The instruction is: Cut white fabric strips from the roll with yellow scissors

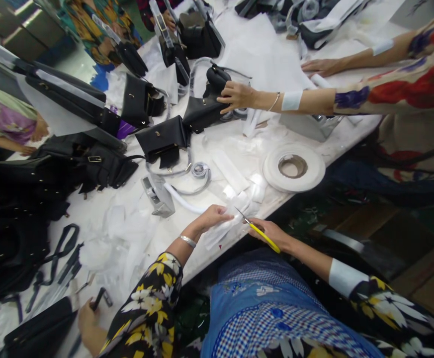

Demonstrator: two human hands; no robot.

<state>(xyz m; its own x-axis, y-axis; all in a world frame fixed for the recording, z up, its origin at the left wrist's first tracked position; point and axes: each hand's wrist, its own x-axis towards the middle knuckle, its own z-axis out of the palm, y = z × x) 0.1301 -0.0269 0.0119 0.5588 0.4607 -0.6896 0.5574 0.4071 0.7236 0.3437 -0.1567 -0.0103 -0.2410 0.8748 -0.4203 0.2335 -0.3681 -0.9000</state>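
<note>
My left hand pinches a strip of thin white wrapping material close to the table's front edge. In my right hand is a pair of scissors with yellow handles, its blades pointing left toward the white material. Whether the blades touch the strip I cannot tell. Just beyond my hands lie cut white pieces and a longer white strip. A large roll of white material lies flat beyond my right hand.
A tape dispenser stands left of my hands. Black handbags with wrapped straps spread over the white table. From the right, a co-worker's hand touches a black bag. Another person's hand is at lower left by black straps.
</note>
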